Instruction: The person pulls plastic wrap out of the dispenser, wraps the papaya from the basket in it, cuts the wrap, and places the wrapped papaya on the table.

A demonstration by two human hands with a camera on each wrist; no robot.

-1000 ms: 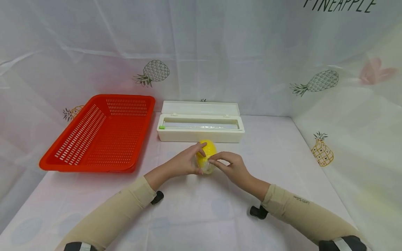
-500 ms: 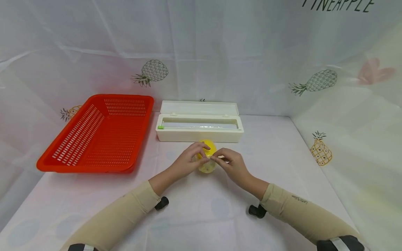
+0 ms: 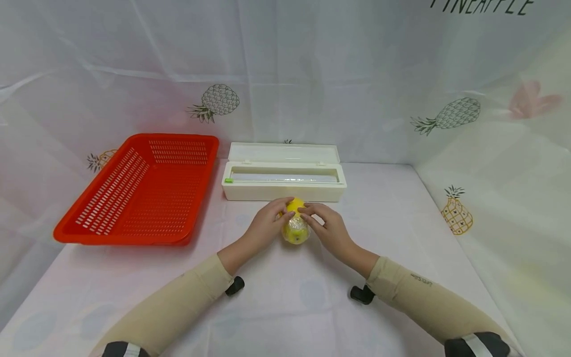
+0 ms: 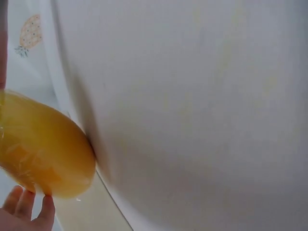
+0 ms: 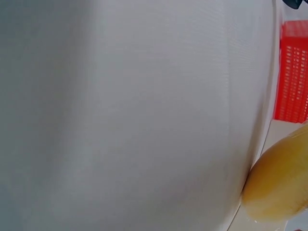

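Observation:
A yellow fruit [image 3: 296,235], greenish at its near end, stands over the white cloth, wrapped in clear cling film [image 3: 294,224]. My left hand [image 3: 265,222] holds its left side, fingers curled at the top and thumb across the middle. In the left wrist view, fingertips [image 4: 46,211] touch the smooth yellow skin of the fruit [image 4: 48,144] through the film. From the right, the thumb and fingertips of my right hand [image 3: 331,230] curl in at the film near the fruit's top. The right wrist view shows only part of the fruit [image 5: 279,180].
Behind the fruit stands a long white cling film dispenser [image 3: 285,192], lid up, with a roll inside and a green slider [image 3: 229,180] at its left. A red plastic basket [image 3: 178,213] sits at the left. Pineapple-printed curtains enclose the table's back and right.
My left hand has shifted right and over the fruit's upper part, uncovering the greenish near end. The right hand has moved slightly upward, its fingers spreading a little. Basket and dispenser stay put.

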